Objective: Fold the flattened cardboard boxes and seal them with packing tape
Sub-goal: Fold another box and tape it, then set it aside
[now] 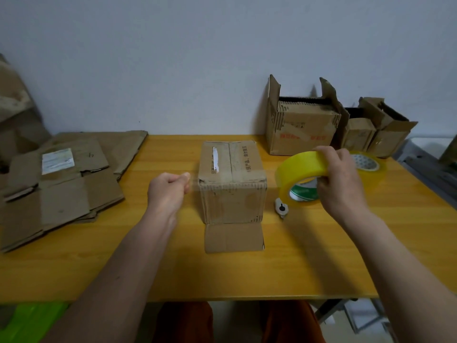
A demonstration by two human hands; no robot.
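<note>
The utility knife (281, 208) at centre right is partly hidden behind the tape roll (300, 173); flattened cardboard (61, 184) runs off the left edge.

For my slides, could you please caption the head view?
Right hand holds a tape roll while the left hand pulls its strip across a folded box.

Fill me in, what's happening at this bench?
A person is taping a folded cardboard box on the table. The right hand grips a yellow tape roll; the left hand pinches the pulled-out tape end. Flattened boxes lie stacked left, a cutter beside the roll.
</note>
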